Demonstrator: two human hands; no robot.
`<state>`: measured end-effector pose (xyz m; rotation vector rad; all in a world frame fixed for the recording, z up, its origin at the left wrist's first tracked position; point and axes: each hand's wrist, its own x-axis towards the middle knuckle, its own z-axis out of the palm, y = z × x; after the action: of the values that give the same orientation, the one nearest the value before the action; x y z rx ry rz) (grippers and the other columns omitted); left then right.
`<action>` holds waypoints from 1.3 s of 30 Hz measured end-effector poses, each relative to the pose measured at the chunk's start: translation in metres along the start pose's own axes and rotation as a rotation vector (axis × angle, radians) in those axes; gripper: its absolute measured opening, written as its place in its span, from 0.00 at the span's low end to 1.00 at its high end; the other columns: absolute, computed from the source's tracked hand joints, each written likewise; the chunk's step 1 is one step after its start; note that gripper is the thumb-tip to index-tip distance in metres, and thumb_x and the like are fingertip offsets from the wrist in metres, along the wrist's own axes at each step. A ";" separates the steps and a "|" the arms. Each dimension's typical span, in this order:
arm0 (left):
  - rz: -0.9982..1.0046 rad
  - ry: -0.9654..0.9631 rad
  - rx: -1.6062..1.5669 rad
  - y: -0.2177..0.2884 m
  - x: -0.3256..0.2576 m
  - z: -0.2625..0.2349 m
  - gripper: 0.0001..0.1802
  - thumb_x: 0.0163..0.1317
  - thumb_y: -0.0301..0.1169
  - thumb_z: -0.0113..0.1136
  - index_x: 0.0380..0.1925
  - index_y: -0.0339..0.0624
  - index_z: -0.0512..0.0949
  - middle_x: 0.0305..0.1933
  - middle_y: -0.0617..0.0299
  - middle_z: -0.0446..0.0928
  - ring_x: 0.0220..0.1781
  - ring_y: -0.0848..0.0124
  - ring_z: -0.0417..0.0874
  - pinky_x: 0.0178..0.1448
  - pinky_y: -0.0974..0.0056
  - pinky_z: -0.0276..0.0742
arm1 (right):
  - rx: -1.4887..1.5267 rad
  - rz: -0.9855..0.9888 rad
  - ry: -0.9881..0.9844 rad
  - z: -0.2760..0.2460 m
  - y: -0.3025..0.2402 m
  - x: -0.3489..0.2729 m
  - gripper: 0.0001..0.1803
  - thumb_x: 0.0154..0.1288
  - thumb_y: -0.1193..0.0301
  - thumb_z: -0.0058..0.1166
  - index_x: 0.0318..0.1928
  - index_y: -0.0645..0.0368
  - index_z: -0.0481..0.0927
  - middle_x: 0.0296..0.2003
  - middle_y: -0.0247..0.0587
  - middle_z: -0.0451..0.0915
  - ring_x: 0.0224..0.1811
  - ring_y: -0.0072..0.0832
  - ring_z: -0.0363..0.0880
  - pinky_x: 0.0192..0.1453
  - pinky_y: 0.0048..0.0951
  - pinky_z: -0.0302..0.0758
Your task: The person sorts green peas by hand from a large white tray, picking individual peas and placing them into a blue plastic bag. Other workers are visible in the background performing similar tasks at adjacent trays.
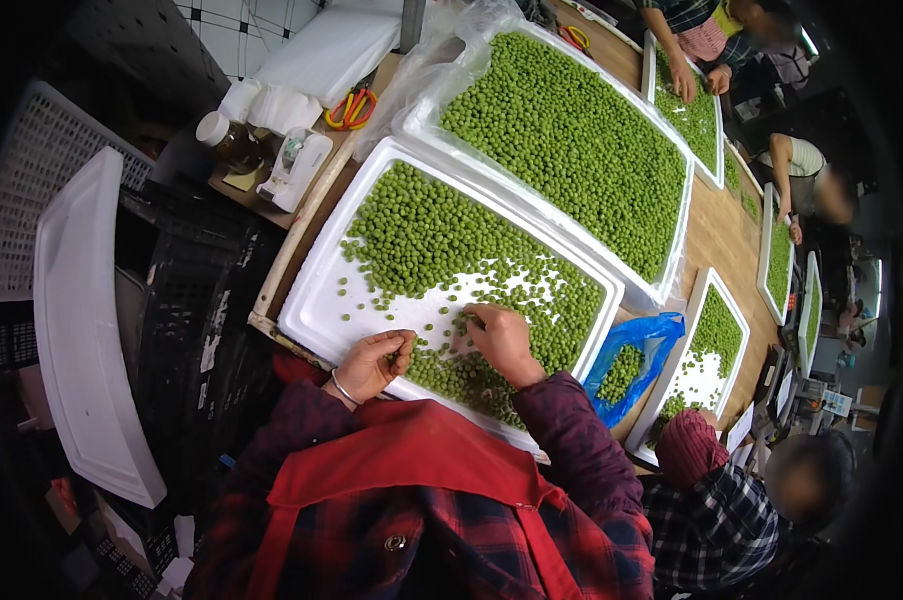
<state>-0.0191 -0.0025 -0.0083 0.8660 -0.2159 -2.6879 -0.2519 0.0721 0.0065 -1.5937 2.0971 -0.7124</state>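
Head view is showing, at far left, a white plastic lattice crate [41, 190] and a smooth white rectangular tray [81, 320] leaning against black mesh crates [186, 300], their lower parts fading into shadow. Just right of these, a small cluster is sitting on the wooden table's [716, 235] corner: a brown jar with a white lid [226, 140], a white tape dispenser [296, 165] and red-and-yellow scissors [351, 107]; any labels there are too small to make out. The left hand [371, 365], wearing a thin metal bangle, is curling loosely around a few peas at the near rim of the white foam tray [316, 300], while the right hand [501, 340] is pressing its fingertips into the round green peas [441, 235] heaped on that tray, pinching among them; what exactly it is grasping cannot be told. Behind, a second tray lined with clear crinkled plastic [571, 130] is brimming with peas. Further right, a blue plastic bag [636, 355] is holding more peas, and other people's hands are working at narrower trays [716, 350], partly cut off by the dark rim.
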 end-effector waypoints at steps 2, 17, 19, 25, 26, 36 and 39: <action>0.003 0.007 0.006 0.001 0.000 -0.001 0.11 0.65 0.25 0.49 0.44 0.32 0.74 0.32 0.63 0.73 0.30 0.76 0.73 0.35 0.73 0.71 | -0.113 0.004 -0.034 0.004 -0.002 0.001 0.10 0.50 0.71 0.55 0.35 0.59 0.82 0.28 0.48 0.80 0.28 0.43 0.79 0.32 0.38 0.76; 0.025 0.096 0.102 0.002 -0.008 0.003 0.13 0.67 0.31 0.47 0.44 0.33 0.74 0.34 0.62 0.76 0.33 0.73 0.76 0.36 0.71 0.73 | 0.543 0.250 -0.155 -0.010 -0.045 0.002 0.08 0.54 0.70 0.57 0.28 0.63 0.79 0.19 0.44 0.78 0.20 0.27 0.77 0.27 0.29 0.73; -0.034 0.108 0.074 0.001 -0.007 0.007 0.14 0.68 0.33 0.45 0.44 0.35 0.74 0.35 0.62 0.76 0.35 0.72 0.78 0.36 0.70 0.74 | 0.573 0.091 -0.335 -0.018 -0.070 0.002 0.08 0.58 0.71 0.57 0.31 0.64 0.80 0.20 0.36 0.77 0.22 0.18 0.71 0.27 0.23 0.69; -0.063 0.042 -0.141 0.016 -0.019 -0.010 0.13 0.69 0.38 0.44 0.37 0.40 0.73 0.31 0.65 0.72 0.27 0.75 0.72 0.27 0.73 0.67 | 0.287 -0.009 -0.123 0.025 -0.043 0.008 0.07 0.54 0.71 0.58 0.31 0.63 0.81 0.25 0.46 0.79 0.26 0.37 0.79 0.30 0.33 0.74; -0.048 0.074 -0.155 0.020 -0.022 -0.009 0.12 0.69 0.38 0.44 0.34 0.42 0.71 0.27 0.67 0.67 0.23 0.77 0.65 0.25 0.74 0.61 | 0.236 -0.026 -0.105 0.033 -0.038 0.005 0.07 0.53 0.72 0.58 0.31 0.63 0.81 0.25 0.46 0.79 0.26 0.38 0.79 0.30 0.34 0.74; 0.119 0.022 -0.115 0.031 -0.046 -0.024 0.12 0.68 0.32 0.45 0.43 0.36 0.71 0.25 0.69 0.65 0.22 0.80 0.62 0.25 0.76 0.59 | -0.128 -0.021 -0.586 0.016 -0.061 0.001 0.07 0.52 0.69 0.53 0.26 0.60 0.78 0.27 0.49 0.79 0.32 0.47 0.78 0.34 0.42 0.76; 0.150 0.064 -0.060 0.030 -0.047 -0.019 0.13 0.68 0.31 0.45 0.47 0.34 0.71 0.26 0.68 0.67 0.23 0.80 0.64 0.26 0.76 0.61 | 0.087 -0.107 -0.254 0.022 -0.060 0.014 0.07 0.52 0.69 0.53 0.25 0.60 0.78 0.25 0.49 0.79 0.28 0.47 0.78 0.33 0.41 0.75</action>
<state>0.0355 -0.0164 0.0088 0.8797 -0.1773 -2.5113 -0.1971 0.0425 0.0259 -1.6629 1.7887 -0.5914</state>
